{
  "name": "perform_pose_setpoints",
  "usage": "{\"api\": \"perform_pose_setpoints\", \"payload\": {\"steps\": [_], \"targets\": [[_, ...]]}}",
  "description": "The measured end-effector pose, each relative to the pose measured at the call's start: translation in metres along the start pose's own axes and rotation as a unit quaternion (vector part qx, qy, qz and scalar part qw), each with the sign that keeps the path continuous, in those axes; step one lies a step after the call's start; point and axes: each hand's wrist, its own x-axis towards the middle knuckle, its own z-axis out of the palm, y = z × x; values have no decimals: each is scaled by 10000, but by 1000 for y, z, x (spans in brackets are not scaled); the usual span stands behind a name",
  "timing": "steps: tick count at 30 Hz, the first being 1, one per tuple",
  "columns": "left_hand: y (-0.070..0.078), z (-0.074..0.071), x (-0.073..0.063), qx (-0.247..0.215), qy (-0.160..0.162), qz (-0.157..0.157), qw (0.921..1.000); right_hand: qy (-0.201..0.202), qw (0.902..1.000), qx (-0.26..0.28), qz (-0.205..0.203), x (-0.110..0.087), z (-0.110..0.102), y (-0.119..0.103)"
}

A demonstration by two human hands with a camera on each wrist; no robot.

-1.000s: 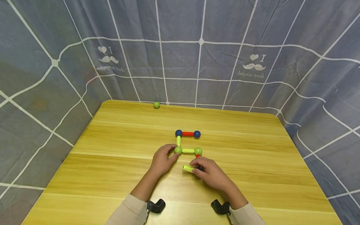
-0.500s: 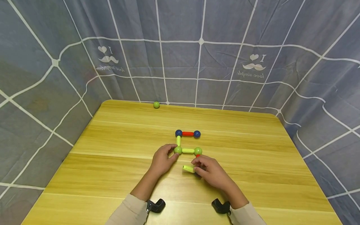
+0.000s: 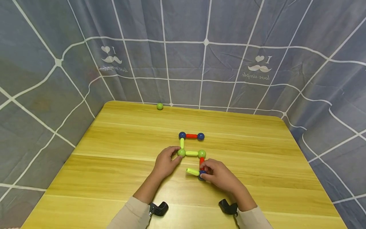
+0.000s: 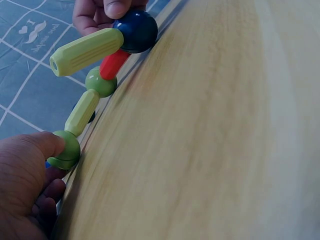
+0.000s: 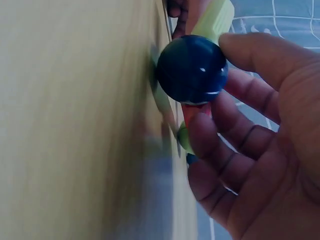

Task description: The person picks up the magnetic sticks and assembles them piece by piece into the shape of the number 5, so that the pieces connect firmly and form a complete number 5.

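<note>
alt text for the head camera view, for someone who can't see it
Two hands work on a chain of toy rods and balls lying on a wooden table: the left hand pinches a green ball at one corner, and the right hand holds a blue ball joined to a yellow-green rod and a red rod. A lone green ball sits at the far edge, against a grey patterned cloth.

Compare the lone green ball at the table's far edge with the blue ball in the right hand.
The green ball lies loose and untouched; the blue ball is pinched by the right hand. The green ball joins nothing; the blue ball carries a yellow-green rod. Both are glossy spheres.
</note>
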Motion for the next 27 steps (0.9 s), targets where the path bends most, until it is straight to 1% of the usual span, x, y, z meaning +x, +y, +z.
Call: {"api": "perform_pose_setpoints", "payload": {"steps": [12, 20, 27], "targets": [[1, -2, -1, -51, -17, 20, 10000, -343, 9992, -192, 22, -6, -2, 5], [0, -1, -2, -69, -55, -19, 10000, -525, 9986, 77, 86, -9, -1, 10], [1, -2, -1, -97, -99, -88, 9999, -558, 9980, 298, 91, -8, -3, 11]]}}
